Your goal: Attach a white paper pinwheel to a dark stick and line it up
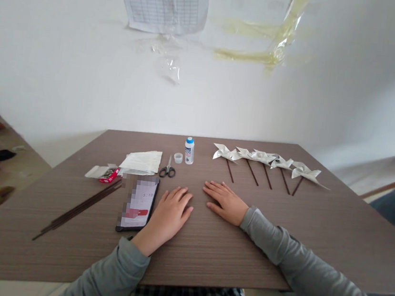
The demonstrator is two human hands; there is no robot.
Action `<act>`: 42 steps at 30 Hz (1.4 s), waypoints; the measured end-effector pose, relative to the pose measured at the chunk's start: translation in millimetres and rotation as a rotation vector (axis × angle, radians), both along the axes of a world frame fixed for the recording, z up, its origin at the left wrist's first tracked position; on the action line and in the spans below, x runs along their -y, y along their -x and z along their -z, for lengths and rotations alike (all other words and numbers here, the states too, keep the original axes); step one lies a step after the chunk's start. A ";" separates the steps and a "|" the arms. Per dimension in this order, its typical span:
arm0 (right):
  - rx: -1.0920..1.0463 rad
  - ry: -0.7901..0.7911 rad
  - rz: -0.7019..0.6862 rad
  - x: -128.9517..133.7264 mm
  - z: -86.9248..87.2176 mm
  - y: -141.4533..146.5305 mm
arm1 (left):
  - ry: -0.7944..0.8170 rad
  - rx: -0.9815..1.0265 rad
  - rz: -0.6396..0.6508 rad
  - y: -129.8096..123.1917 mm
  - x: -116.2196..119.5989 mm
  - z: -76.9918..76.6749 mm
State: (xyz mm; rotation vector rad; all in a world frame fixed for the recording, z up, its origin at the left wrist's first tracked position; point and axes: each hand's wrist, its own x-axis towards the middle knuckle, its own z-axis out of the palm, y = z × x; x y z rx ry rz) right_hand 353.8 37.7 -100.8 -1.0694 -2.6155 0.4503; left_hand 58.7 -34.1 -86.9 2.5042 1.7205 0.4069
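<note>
A: The left hand lies flat and empty on the counter, just beside the phone; the right hand rests flat too, holding nothing, near the paper pinwheels.

B: Any risk?

A: I'd say a careless sweep left could shove the phone into the sticks. Reaching forward might topple the open glue bottle, its cap off beside the scissors.

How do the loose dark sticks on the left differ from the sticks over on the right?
The loose sticks lie bare in a slanted bundle beside the phone; the pinwheel sticks each carry a white paper pinwheel and lie spread apart in a row. The loose ones show more length. Both are thin, dark and flat on the table.
</note>
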 end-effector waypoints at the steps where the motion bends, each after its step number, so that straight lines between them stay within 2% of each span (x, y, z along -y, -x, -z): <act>1: 0.002 0.007 0.000 0.1 -1.1 0.3 | 0.003 0.001 -0.001 -0.3 0.3 0.0; 8: -0.010 0.043 0.005 -3.7 -6.9 -3.6 | -0.009 0.023 0.024 2.7 -0.5 -3.9; 12: -0.013 0.056 -0.007 -6.3 -8.0 -7.5 | -0.086 0.055 0.056 18.9 -1.7 -14.0; 15: -0.019 0.058 -0.005 -7.2 -8.1 -9.1 | -0.186 0.116 0.017 47.7 -0.9 -20.6; 18: -0.006 0.069 -0.003 -7.3 -7.8 -9.0 | -0.250 0.185 -0.076 89.4 2.2 -20.8; 22: 0.004 0.068 0.002 -7.1 -7.5 -7.2 | -0.247 0.234 -0.213 140.1 10.3 -8.3; 25: 0.001 0.062 0.005 -6.5 -8.5 -5.8 | -0.212 0.282 -0.262 158.2 15.7 6.5; 30: 0.008 0.069 0.008 -4.9 -10.3 -4.0 | -0.159 0.281 -0.273 161.6 18.6 24.1; 42: 0.000 0.066 0.002 -7.2 -7.5 -5.1 | -0.178 0.118 -0.307 161.2 16.3 36.9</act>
